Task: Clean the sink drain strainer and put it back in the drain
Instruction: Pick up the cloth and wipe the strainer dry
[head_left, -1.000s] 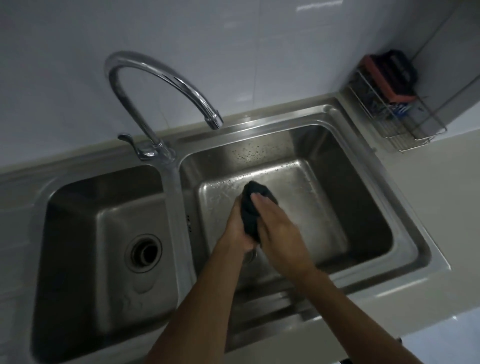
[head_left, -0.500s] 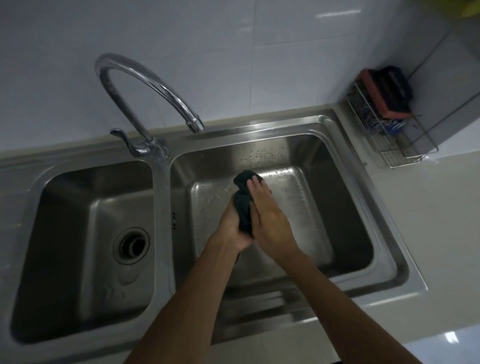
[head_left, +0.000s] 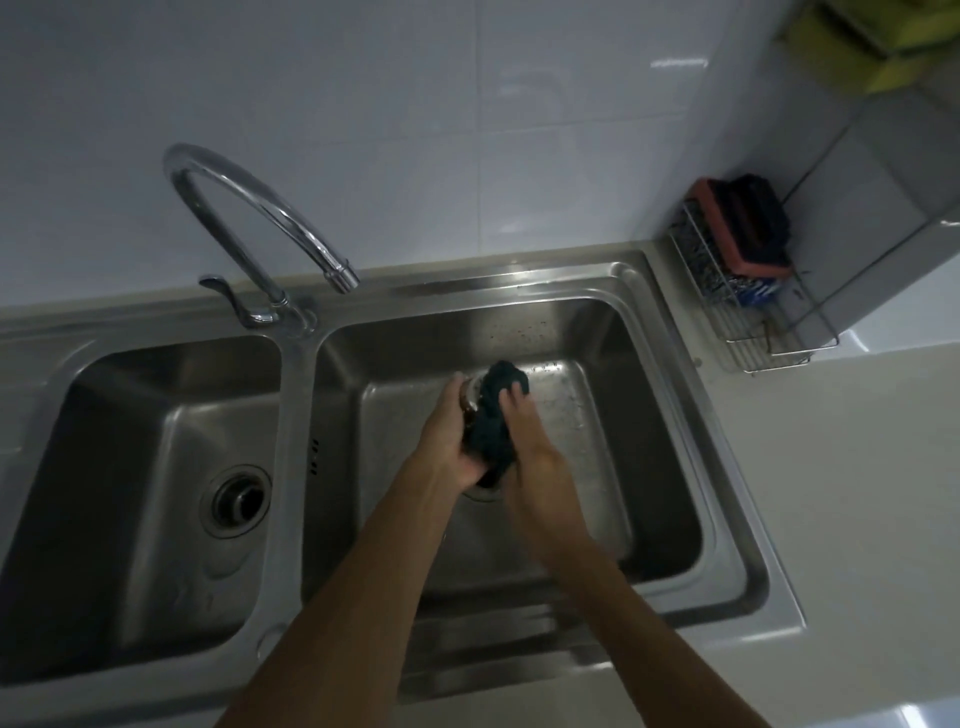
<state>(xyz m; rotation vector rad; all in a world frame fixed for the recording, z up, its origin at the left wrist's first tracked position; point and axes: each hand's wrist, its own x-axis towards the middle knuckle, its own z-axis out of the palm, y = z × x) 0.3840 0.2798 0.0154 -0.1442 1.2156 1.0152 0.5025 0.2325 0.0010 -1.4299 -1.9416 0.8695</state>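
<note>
Above the right basin of a steel double sink, my left hand grips the metal drain strainer, of which only a shiny rim shows. My right hand presses a dark green cloth against the strainer and is closed on the cloth. The two hands touch around it. Just below them a sliver of the right basin's drain opening shows, mostly hidden by my wrists.
The left basin holds its own drain with a fitting in it. A curved chrome tap rises behind the divider, spout over the right basin, no water running. A wire rack with sponges stands at the back right on the pale counter.
The camera has tilted up, so sink and hands sit lower in view. The hands have parted slightly and the cloth has shifted, showing the strainer's metal rim in the left hand.
</note>
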